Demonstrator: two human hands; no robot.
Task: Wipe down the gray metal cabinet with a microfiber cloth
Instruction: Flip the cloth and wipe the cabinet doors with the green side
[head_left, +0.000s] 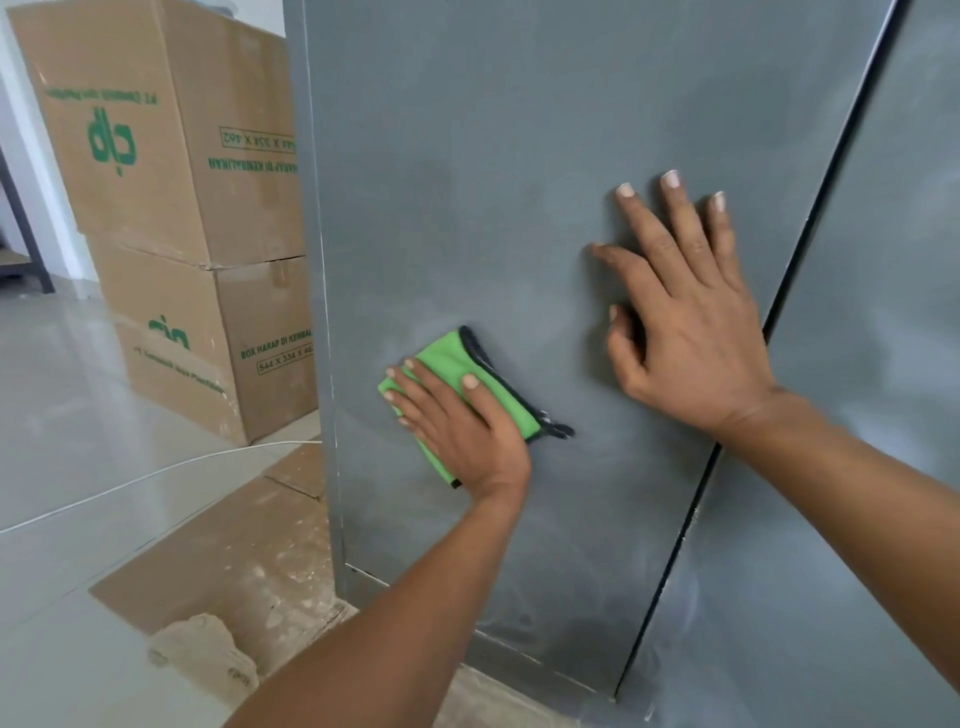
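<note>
the cloth is folded, soft and light, and lies flat against the lower left door of the cabinet. the left hand presses it there with straight fingers. it likely slides easily under palm pressure. the right hand rests on the door, fingers spread. boxes stand beside the cabinet.

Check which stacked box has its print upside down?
The top box: its green logo and text read inverted. The bottom box, under it beside the cabinet, reads the right way up.
</note>
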